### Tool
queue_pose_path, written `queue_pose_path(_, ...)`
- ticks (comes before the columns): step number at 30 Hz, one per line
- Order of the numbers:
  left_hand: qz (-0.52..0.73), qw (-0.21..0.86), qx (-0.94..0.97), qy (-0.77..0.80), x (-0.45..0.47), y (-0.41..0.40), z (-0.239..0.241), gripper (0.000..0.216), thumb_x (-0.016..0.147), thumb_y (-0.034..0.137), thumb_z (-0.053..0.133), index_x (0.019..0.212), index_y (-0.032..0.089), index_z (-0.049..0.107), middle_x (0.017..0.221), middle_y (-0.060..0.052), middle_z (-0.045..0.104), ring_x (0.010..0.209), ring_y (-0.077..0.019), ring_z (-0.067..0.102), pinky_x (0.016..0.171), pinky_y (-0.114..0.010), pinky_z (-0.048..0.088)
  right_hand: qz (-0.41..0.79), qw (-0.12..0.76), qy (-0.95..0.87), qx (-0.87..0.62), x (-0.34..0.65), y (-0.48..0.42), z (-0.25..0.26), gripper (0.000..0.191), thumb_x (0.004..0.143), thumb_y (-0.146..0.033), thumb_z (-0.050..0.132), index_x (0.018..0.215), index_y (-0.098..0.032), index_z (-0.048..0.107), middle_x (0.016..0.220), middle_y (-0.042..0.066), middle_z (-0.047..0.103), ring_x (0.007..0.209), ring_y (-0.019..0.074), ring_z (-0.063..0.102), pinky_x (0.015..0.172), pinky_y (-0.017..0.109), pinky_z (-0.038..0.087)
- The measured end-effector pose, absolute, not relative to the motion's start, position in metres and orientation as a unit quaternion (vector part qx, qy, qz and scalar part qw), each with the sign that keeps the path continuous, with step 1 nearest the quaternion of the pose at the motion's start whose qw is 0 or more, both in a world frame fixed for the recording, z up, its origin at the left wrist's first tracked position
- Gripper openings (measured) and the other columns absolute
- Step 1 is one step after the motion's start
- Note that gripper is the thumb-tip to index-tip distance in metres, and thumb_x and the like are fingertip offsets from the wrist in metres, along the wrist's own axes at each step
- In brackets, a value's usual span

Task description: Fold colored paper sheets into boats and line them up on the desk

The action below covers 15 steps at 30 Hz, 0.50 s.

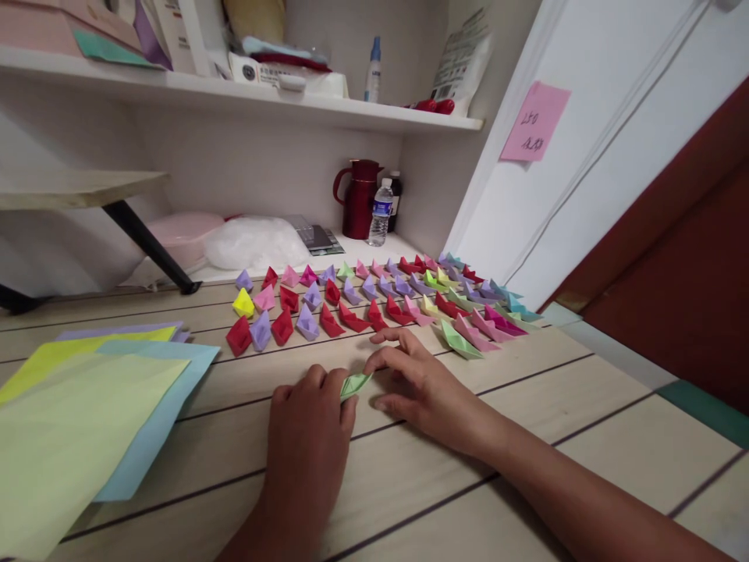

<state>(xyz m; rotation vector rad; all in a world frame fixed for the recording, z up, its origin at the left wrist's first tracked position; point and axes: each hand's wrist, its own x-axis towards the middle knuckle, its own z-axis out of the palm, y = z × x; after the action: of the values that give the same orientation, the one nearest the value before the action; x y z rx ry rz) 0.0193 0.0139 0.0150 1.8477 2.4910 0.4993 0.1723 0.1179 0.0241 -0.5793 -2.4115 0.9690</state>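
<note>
Both hands meet on a small folded piece of light green paper (pixel 355 384) lying on the wooden floor. My left hand (pixel 309 437) pinches its left end with closed fingers. My right hand (pixel 413 381) pinches the right end with thumb and forefinger, the other fingers curled over the floor. Just beyond the hands stand rows of several folded paper boats (pixel 374 300) in red, purple, pink, green and yellow.
A stack of flat coloured paper sheets (pixel 82 421) lies at the left. On the low white shelf (pixel 363 248) behind the boats stand a dark red jug (pixel 358 198) and a water bottle (pixel 381 212). A white door with a pink note (pixel 534 122) is at the right.
</note>
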Motion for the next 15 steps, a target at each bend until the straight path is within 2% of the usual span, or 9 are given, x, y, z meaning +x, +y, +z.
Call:
queue_pose_path(2, 0.162, 0.010, 0.593, 0.789, 0.019, 0.015, 0.015, 0.023, 0.090, 0.020, 0.050, 0.107, 0.029, 0.063, 0.099, -0.001, 0.065, 0.095, -0.0229, 0.063, 0.080, -0.039, 0.035, 0.354, 0.232, -0.880, -0.214, 0.171, 0.123, 0.019, 0.036, 0.076, -0.002, 0.067, 0.102, -0.026, 0.061, 0.131, 0.005, 0.043, 0.091, 0.0148, 0.057, 0.080, 0.030, 0.049)
queue_pose_path(8, 0.231, 0.034, 0.575, 0.784, 0.019, 0.016, 0.010, 0.035, 0.085, 0.013, 0.054, 0.117, 0.027, 0.054, 0.112, -0.003, 0.062, 0.104, -0.0224, 0.061, 0.085, -0.038, 0.038, 0.355, 0.239, -0.884, -0.187, 0.169, 0.128, 0.018, 0.023, 0.077, 0.001, 0.063, 0.084, -0.021, 0.062, 0.101, 0.003, 0.058, 0.096, 0.0175, 0.058, 0.083, 0.029, 0.047)
queue_pose_path(11, 0.288, 0.043, 0.547, 0.785, 0.019, 0.015, 0.008, 0.032, 0.079, 0.009, 0.058, 0.107, 0.025, 0.054, 0.110, -0.003, 0.060, 0.104, -0.0221, 0.061, 0.083, -0.036, 0.041, 0.331, 0.243, -0.892, -0.189, 0.169, 0.129, 0.020, 0.023, 0.078, 0.002, 0.061, 0.080, -0.021, 0.063, 0.090, 0.001, 0.060, 0.086, 0.0159, 0.058, 0.076, 0.026, 0.045)
queue_pose_path(15, 0.314, 0.053, 0.536, 0.782, 0.018, 0.014, 0.008, 0.025, 0.077, 0.006, 0.056, 0.093, 0.024, 0.054, 0.102, -0.002, 0.057, 0.087, -0.0191, 0.063, 0.073, -0.033, 0.043, 0.315, 0.246, -0.896, -0.195, 0.170, 0.134, 0.020, 0.023, 0.078, 0.003, 0.059, 0.078, -0.020, 0.063, 0.081, 0.000, 0.060, 0.076, 0.0146, 0.057, 0.069, 0.024, 0.043)
